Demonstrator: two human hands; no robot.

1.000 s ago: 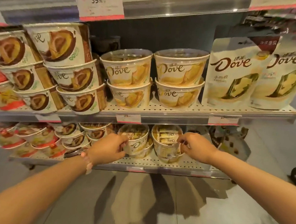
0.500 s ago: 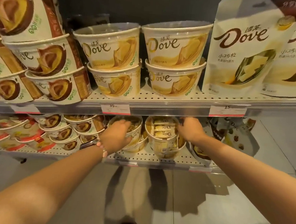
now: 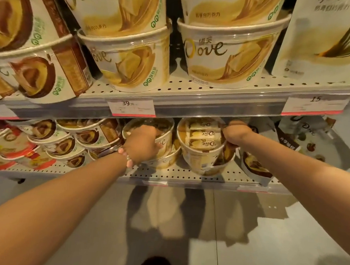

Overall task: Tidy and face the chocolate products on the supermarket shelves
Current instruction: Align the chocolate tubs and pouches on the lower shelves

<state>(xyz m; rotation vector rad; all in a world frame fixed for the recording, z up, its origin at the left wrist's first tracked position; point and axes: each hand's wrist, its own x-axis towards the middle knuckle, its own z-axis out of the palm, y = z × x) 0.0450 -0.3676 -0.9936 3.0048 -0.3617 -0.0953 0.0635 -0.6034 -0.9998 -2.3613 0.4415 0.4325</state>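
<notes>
Mid-frame, a worker's left hand point(image 3: 143, 143) curls around one cream round plastic chocolate tub point(image 3: 165, 140); the right hand point(image 3: 235, 132) grips its tilted neighbouring tub point(image 3: 202, 146). Upper-shelf tubs point(image 3: 227, 53) already face forward.

tubs point(image 3: 200, 148) on lower shelf point(image 3: 187, 177) (stacked), pouch point(image 3: 254, 167) right of them

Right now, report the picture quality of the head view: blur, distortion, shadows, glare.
Head view: wide-angle bending curves the shelf edge and stretches the upper tubs; the left brown tubs are smeared; the lower shelf sits in dim shade where left hand and right hand work; arm shadows fall on the floor; no strong glare.
</notes>
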